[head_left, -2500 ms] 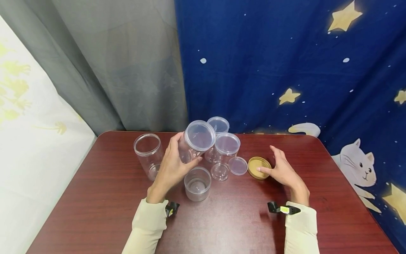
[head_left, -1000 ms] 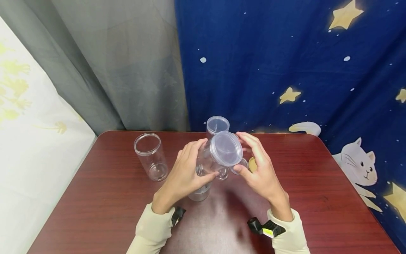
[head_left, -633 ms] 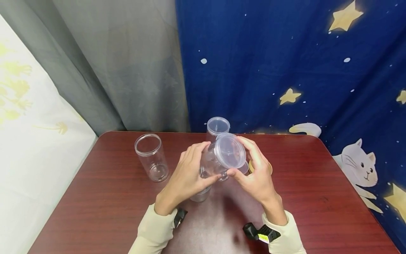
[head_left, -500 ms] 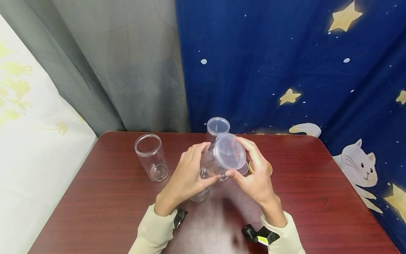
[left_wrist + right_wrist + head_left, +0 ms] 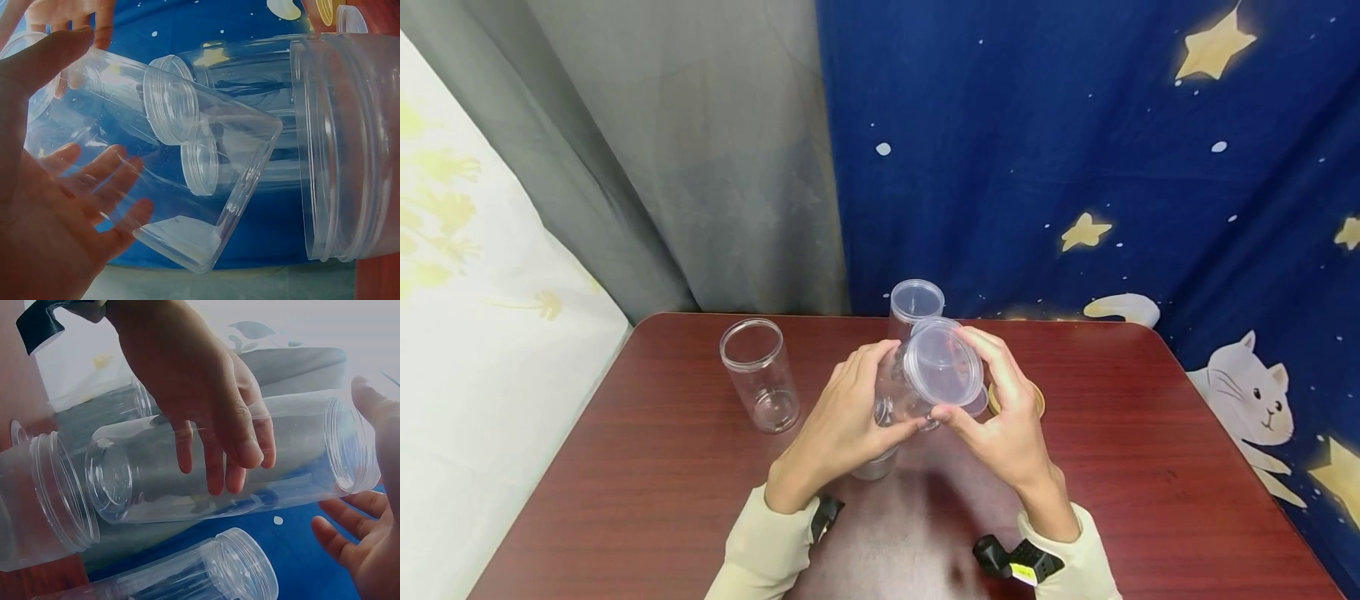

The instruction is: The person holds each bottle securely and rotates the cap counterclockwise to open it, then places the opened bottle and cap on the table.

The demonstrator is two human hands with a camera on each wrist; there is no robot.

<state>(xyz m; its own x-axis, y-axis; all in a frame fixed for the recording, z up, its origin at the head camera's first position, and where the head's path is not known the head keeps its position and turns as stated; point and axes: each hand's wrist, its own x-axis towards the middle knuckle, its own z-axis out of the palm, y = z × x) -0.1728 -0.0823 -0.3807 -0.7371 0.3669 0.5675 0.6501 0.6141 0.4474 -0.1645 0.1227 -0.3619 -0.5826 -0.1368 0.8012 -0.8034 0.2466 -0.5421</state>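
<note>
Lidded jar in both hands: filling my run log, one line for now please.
left hand grips jar | right hand holds lid | jar tilted above table

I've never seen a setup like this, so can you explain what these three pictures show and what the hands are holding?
No machine here: a person wears one camera on the head and one on each wrist. The head view looks down on a red-brown table. The left hand grips a clear jar held tilted above the table, and the right hand grips its lid. The two wrist views show the same jar from close up. On the table stand an open jar, a lidded jar and a gold lid.
</note>
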